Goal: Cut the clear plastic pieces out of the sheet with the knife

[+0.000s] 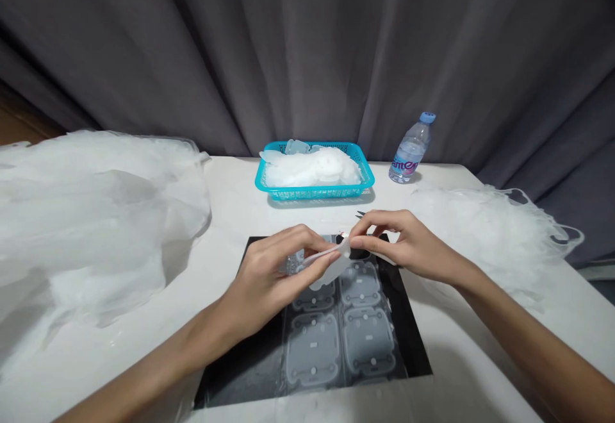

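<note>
My left hand is closed, pinching a thin, translucent white, soft-looking piece between thumb and fingers. My right hand is closed too, with thumb and forefinger at the piece's right end. Two dark pointed tips of a tool show just behind the right fingers; the rest is hidden, and I cannot tell whether that hand holds it. Below both hands lies a black mat. On it, several translucent moulded pieces with rounded, notched outlines lie in two columns.
A turquoise basket at the back holds a heap of white translucent pieces. To its right stands a water bottle. A large pile of whitish sheets covers the left; a tangle of clear strips lies right. A grey curtain hangs behind.
</note>
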The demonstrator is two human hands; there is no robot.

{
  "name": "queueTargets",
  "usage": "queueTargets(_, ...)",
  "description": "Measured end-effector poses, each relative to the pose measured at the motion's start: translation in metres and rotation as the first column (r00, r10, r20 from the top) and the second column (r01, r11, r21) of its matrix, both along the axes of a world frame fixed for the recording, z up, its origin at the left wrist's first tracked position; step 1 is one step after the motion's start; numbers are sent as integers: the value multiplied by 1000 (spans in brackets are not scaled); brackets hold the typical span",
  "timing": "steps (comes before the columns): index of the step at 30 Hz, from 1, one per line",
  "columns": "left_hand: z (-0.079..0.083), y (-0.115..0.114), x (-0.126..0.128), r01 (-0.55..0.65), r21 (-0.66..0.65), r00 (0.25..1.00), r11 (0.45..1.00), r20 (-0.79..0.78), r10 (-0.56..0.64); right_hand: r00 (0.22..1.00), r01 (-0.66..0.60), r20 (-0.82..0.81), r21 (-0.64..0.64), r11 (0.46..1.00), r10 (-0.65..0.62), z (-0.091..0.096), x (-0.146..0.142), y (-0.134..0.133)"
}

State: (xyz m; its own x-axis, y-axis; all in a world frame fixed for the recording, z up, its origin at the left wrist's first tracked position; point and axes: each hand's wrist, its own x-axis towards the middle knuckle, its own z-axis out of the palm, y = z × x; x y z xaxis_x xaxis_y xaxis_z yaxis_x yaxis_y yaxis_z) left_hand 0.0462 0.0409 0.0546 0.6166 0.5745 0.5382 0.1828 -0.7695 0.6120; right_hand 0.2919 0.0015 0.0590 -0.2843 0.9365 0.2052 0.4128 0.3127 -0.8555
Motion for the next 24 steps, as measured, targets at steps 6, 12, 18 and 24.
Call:
queueTargets(6, 5, -4, -1, -74, -23, 995, 997, -63, 72, 978, 70, 204, -88, 994, -51, -15, 23, 14)
queueTargets(12, -5, 6, -3, -110, -154, 982, 982, -167, 84, 868, 133, 496, -182, 974, -26, -34, 37, 17)
queueTargets(18, -20, 67, -3, -166, -321, 968, 933, -232, 92, 917, 104, 393, -393, 913, 65, -48, 40, 26)
queueTargets(24, 18, 165, 9, -441, 13, 895, 897, -60, 441, 907, 54, 404, -386, 921, 115, -41, 41, 25)
